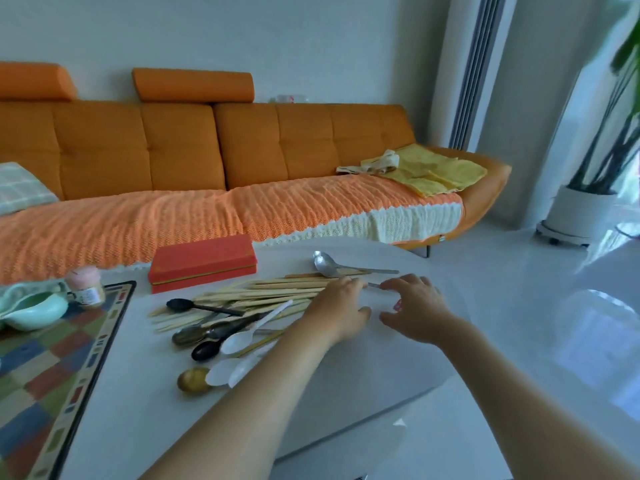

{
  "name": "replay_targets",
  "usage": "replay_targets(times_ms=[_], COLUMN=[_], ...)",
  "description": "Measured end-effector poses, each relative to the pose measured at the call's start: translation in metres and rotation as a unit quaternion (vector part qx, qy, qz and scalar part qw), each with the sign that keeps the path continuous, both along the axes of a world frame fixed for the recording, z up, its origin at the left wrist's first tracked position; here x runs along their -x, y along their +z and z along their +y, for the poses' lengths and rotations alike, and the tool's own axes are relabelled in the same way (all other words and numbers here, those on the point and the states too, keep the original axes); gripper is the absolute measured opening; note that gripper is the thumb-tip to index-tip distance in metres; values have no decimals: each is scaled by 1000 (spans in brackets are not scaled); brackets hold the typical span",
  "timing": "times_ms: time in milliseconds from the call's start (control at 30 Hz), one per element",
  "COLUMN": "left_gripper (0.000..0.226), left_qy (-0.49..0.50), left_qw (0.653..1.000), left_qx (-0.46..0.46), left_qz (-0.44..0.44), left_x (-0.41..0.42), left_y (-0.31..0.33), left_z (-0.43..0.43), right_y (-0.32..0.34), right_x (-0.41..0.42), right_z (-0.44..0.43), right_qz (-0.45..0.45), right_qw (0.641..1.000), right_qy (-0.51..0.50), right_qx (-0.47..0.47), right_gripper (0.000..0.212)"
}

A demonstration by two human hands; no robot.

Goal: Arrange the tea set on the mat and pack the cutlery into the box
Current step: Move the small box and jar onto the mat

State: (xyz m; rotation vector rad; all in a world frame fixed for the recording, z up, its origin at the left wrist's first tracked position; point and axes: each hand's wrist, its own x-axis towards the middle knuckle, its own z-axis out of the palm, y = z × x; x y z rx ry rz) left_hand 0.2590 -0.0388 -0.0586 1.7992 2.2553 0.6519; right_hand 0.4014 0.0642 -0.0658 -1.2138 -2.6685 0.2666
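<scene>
Our left hand [337,308] curls its fingers over the ends of the chopsticks [277,292], our right hand [415,306] hovers with fingers spread; we should square the bundle before opening the shut red box [202,263].

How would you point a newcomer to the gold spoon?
On the white table, right of the chequered mat, lies a pile of chopsticks and spoons. The gold spoon sits at the pile's near end, beside white plastic spoons. Its bright-gold bowl is the piece nearest the camera.
</scene>
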Motion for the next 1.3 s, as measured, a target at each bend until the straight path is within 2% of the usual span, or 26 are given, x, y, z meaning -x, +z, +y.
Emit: replay_targets(times_ms=[133,267,467,533,667,800,967,1067,1133,1200,1300], left_gripper=[55,52,50,42,29,48,38,36,38,40,32], left_qy=[-14,-5,44,61,110,162,198,228,249,277,321], left_qw=[999,999,985,978,943,908,919,951,961,957,942], left_qx=[33,41,-19,-48,-113,-140,-144,-116,-90,-82,-86], left_qz=[6,-28,-164,-194,-294,-359,-308,-173,-81,-7,49], left_x=[-17,-21,5,16,44,82,124,153,173,196,230], left_y=[-6,-9,-1,2,8,15,22,21,20,16,9], left_z=[20,22,-1,-17,-56,-104,-170,-212,-239,-266,-306], right_y=[-11,-13,4,9,15,17,20,14,13,11,7], right_x=[-9,-7,18,31,60,99,154,193,217,239,272], right_z=[10,10,-17,-33,-63,-92,-141,-171,-190,-208,-232], right_qz=[-34,23,111,130,162,189,201,186,162,142,110], right_qw=[998,995,988,980,962,949,929,925,926,926,925], right_qy=[-44,-46,90,141,216,250,300,322,331,339,349], right_qx=[41,80,57,47,41,45,78,80,85,90,108], right_gripper=[80,82,82,81,80,75,66,64,61,59,60])
